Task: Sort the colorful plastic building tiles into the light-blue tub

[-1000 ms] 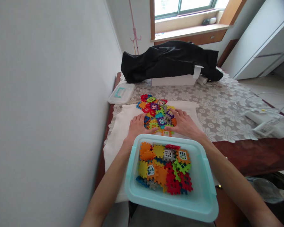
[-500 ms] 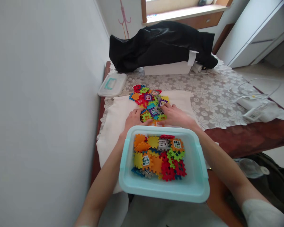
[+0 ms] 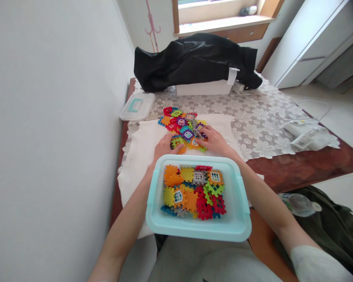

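Observation:
A heap of colourful interlocking plastic tiles point(image 3: 181, 122) with notched edges lies on a white cloth point(image 3: 145, 147). At the near left of the heap is my left hand point(image 3: 164, 145), thumb and fingers apart around a green tile point(image 3: 177, 141). On the right side my right hand point(image 3: 215, 140) curls its fingers and thumb about a grey tile point(image 3: 197, 133), partly hidden by the fingers. Below them, close to the camera, a light blue plastic tub point(image 3: 238, 211) holds more such tiles, several with white window grilles.
A clear lid point(image 3: 138, 106) with a teal handle lies at the left by the wall. Black sheeting point(image 3: 191, 58) covers a white box point(image 3: 202, 89) at the back. White packaging point(image 3: 308, 135) sits on the right; a clear bottle point(image 3: 302, 205) rests on dark fabric below.
My right hand's fingers have curled in around tiles. An orange window tile near its thumb has come into clearer view, and the near tiles have shifted. The camera view has moved slightly.

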`<act>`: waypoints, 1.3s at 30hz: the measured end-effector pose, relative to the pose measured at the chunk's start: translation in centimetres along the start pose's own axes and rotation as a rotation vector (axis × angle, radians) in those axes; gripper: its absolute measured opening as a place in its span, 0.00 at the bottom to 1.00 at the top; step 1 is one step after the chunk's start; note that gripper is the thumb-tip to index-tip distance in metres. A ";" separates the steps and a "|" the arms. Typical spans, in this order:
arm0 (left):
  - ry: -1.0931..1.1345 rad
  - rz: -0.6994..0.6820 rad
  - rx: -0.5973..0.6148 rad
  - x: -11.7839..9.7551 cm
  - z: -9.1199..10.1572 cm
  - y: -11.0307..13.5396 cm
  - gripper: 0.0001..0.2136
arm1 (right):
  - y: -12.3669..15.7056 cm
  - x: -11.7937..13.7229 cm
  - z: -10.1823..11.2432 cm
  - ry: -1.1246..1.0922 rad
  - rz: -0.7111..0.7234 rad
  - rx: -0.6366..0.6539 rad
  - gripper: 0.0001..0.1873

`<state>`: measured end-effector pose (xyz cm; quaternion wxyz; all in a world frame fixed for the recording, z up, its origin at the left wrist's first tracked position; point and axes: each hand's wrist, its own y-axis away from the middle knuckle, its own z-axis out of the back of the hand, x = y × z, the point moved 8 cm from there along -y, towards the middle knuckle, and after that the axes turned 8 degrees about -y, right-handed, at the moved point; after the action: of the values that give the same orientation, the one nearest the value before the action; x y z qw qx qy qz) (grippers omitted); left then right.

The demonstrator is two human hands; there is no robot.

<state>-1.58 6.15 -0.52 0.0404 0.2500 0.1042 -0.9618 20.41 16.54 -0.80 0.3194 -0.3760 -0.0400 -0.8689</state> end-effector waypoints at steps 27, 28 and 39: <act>-0.017 -0.039 -0.136 -0.4 1.6 -0.3 0.12 | 0.2 0.1 0.4 0.116 -0.063 -0.158 0.26; -0.051 0.017 -0.150 0.1 1.7 -0.2 0.14 | 0.2 0.0 0.6 0.154 -0.091 -0.146 0.26; -0.215 0.078 0.049 -0.1 0.1 0.1 0.34 | 0.7 0.8 -0.1 0.107 -0.077 0.036 0.28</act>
<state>-1.52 6.07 -0.37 0.0824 0.1501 0.0658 -0.9830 20.38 15.56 -0.44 0.2943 -0.3213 -0.0528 -0.8986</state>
